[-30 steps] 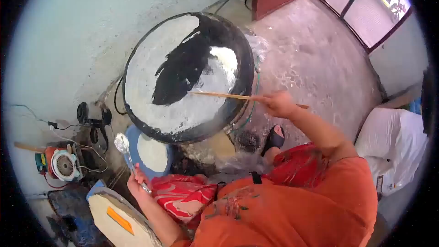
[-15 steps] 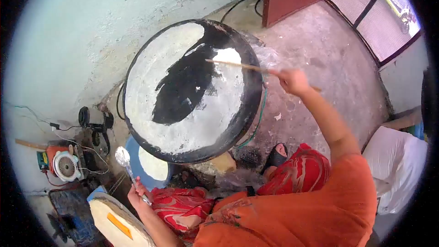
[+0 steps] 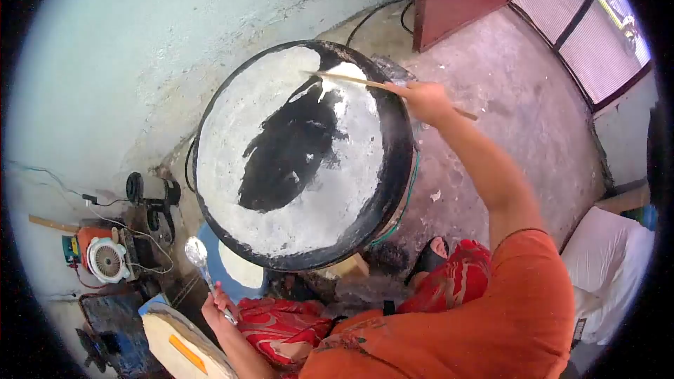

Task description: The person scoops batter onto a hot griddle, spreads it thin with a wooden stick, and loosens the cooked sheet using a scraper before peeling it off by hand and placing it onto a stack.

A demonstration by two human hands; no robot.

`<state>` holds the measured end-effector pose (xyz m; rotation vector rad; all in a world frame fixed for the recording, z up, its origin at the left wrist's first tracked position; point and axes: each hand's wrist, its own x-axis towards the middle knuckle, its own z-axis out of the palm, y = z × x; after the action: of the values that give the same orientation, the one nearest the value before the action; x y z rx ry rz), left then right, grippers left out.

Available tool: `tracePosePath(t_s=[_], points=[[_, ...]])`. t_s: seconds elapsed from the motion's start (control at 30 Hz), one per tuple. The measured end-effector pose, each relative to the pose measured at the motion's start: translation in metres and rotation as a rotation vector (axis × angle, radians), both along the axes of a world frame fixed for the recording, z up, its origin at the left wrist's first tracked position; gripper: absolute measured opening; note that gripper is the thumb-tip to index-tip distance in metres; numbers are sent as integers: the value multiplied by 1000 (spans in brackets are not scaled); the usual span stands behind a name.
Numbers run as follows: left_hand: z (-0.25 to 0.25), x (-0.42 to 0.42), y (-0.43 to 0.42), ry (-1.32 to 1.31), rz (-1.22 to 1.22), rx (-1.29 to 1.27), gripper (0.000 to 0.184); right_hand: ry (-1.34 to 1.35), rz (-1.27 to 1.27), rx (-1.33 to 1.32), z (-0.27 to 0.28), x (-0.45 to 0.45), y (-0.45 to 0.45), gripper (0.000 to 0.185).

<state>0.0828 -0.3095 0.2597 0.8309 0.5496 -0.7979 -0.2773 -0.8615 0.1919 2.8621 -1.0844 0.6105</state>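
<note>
Currently, stick (image 3: 351, 80) in right hand (image 3: 427, 102), sack print (image 3: 578, 329) illegibly small

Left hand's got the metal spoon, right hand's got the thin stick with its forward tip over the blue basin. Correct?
Not the tip's position: the head view shows the forward tip of the thin stick over the big round black pan. Left hand on the metal spoon and right hand on the stick are right.
</note>
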Motion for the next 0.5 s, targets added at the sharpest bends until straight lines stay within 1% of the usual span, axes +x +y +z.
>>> tracePosePath(t_s=[0.07, 0.1, 0.17, 0.23, 0.27, 0.33, 0.4, 0.47, 0.5], points=[[7, -4, -9, 69, 49, 32, 32, -172, -58, 204, 21, 33, 14, 54], [8, -4, -8, 67, 52, 29, 32, -174, -54, 202, 26, 28, 19, 54], [6, -4, -5, 50, -6, -10, 32, 83, 159, 377, 26, -2, 20, 56], [9, -6, -9, 34, 12, 2, 32, 113, 125, 262, 4, -45, -9, 57], [10, -8, -9, 24, 22, 30, 31, 113, 127, 261, 4, -44, -15, 57], [13, -9, -14, 28, 48, 26, 31, 164, -175, 212, 8, -42, -34, 60], [13, -7, -16, 29, 73, 20, 31, 6, -55, 209, -13, 6, -53, 53], [5, -4, -13, 2, 13, -20, 30, 157, -130, 301, 31, 75, -28, 37], [6, -7, -16, 3, 13, -23, 30, 176, -149, 426, 42, 100, -22, 36]])
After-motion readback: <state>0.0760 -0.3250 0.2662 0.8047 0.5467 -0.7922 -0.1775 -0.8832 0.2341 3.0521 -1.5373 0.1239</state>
